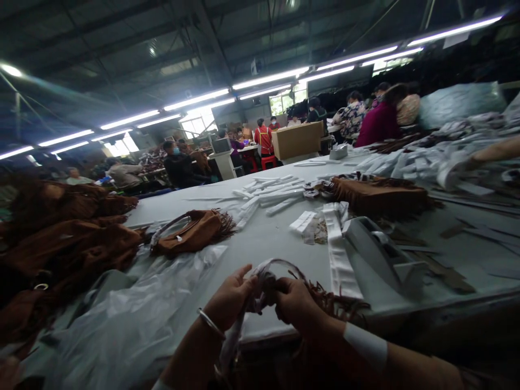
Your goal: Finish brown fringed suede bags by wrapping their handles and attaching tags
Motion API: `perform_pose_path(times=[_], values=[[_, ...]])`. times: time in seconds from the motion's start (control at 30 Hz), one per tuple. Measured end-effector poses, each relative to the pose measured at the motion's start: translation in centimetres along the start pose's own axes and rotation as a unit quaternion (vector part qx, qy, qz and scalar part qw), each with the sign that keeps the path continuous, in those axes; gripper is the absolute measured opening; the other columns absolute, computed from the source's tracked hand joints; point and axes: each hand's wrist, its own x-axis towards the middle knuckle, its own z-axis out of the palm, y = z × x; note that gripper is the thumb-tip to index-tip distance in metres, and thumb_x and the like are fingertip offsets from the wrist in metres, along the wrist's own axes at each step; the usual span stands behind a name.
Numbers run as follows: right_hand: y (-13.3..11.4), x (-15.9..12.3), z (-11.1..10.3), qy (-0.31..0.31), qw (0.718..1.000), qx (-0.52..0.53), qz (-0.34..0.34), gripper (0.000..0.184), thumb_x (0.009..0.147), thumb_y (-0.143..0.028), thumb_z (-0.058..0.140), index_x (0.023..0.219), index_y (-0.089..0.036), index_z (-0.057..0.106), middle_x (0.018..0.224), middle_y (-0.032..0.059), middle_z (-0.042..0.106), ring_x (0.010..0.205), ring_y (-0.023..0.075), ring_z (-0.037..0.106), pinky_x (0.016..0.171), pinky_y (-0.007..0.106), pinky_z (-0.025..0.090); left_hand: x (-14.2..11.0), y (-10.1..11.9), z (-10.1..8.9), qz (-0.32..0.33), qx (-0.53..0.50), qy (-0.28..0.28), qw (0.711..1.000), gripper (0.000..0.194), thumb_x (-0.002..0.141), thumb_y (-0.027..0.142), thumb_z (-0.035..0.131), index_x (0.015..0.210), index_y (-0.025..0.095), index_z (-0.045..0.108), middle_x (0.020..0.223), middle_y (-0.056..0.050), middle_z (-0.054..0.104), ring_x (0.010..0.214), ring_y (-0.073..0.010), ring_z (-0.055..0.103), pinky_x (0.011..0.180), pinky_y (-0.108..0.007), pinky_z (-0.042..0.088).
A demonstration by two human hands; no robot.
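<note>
My left hand (pixel 233 297) and my right hand (pixel 298 303) meet at the near edge of the table. Both are closed on a bag strap (pixel 266 286) wrapped in whitish, thin material. The strap loops up above my fingers, and its lower end hangs down past my left wrist. Beside my right hand, brown fringe (pixel 325 295) shows; the bag body below is dark and mostly hidden by my forearms. A brown fringed handbag (pixel 199 233) lies further off to the left. Right of my hands is a strip of white labels or packets (pixel 339 254).
Clear plastic bags (pixel 134 319) and a heap of brown bags (pixel 60 254) cover the left. A grey tape dispenser (pixel 382 249), another brown bag (pixel 382 195) and white rolled pieces (pixel 272 189) lie ahead and right. At far right reaches another person's arm (pixel 498 149).
</note>
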Motion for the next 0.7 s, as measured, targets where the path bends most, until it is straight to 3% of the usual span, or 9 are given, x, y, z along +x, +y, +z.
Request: perform_pose_path(times=[0.1, 0.23, 0.37, 0.5, 0.6, 0.7], values=[[0.1, 0.6, 1.0, -0.013, 0.997, 0.058, -0.04, 0.03, 0.069, -0.043, 0.067, 0.075, -0.014, 0.066, 0.05, -0.0009, 0.059, 0.039, 0.0077, 0.043, 0.036, 0.021, 0.027, 0.0, -0.4, 0.1, 0.015, 0.008, -0.01, 1.0, 0.056, 0.076, 0.05, 0.077, 0.111, 0.012, 0.057, 0.068, -0.002, 0.065, 0.052, -0.015, 0.06, 0.048, -0.026, 0.048], [0.5, 0.8, 1.6, -0.014, 0.995, 0.099, -0.028, 0.036, 0.067, -0.048, 0.072, 0.073, -0.012, 0.066, 0.05, -0.0015, 0.055, 0.042, 0.0072, 0.043, 0.039, 0.021, 0.03, -0.1, -0.6, 0.1, 0.021, 0.021, 0.003, 1.0, 0.049, 0.074, 0.056, 0.075, 0.089, 0.012, 0.059, 0.061, -0.004, 0.064, 0.048, -0.0146, 0.059, 0.046, -0.024, 0.044], [0.8, 0.3, 0.6, -0.051, 0.997, 0.059, -0.001, 0.045, 0.067, -0.055, 0.075, 0.079, -0.012, 0.067, 0.066, 0.0038, 0.066, 0.042, 0.0074, 0.049, 0.036, 0.02, 0.03, -0.7, -0.2, 0.0, 0.031, 0.016, 0.019, 0.999, 0.05, 0.07, 0.054, 0.079, 0.087, 0.011, 0.061, 0.06, -0.003, 0.064, 0.047, -0.0129, 0.057, 0.045, -0.023, 0.042], [1.1, 0.1, -0.1, -0.026, 0.999, 0.013, 0.016, 0.053, 0.061, -0.062, 0.077, 0.074, -0.012, 0.065, 0.061, 0.0021, 0.064, 0.031, 0.0042, 0.039, 0.031, 0.02, 0.021, -0.9, 0.0, -0.1, 0.024, 0.005, 0.005, 1.0, 0.051, 0.068, 0.055, 0.08, 0.088, 0.01, 0.065, 0.063, -0.003, 0.065, 0.048, -0.0116, 0.056, 0.045, -0.022, 0.042], [0.8, 0.0, 0.1, -0.03, 0.999, 0.017, -0.014, 0.048, 0.065, -0.058, 0.076, 0.075, -0.013, 0.064, 0.056, 0.0001, 0.061, 0.032, 0.0039, 0.036, 0.032, 0.02, 0.021, -0.9, -0.1, -0.3, 0.0, 0.005, -0.011, 1.0, 0.057, 0.064, 0.058, 0.081, 0.088, 0.009, 0.066, 0.064, -0.005, 0.067, 0.05, -0.0142, 0.059, 0.046, -0.025, 0.046], [0.5, -0.6, 0.0, -0.071, 0.994, -0.036, -0.078, 0.036, 0.079, -0.047, 0.068, 0.093, -0.014, 0.067, 0.067, 0.0024, 0.067, 0.04, 0.0069, 0.044, 0.038, 0.021, 0.033, -0.9, 0.0, -0.8, -0.005, 0.015, -0.017, 1.0, 0.056, 0.065, 0.059, 0.08, 0.085, 0.008, 0.066, 0.064, -0.004, 0.065, 0.049, -0.0133, 0.057, 0.048, -0.026, 0.047]])
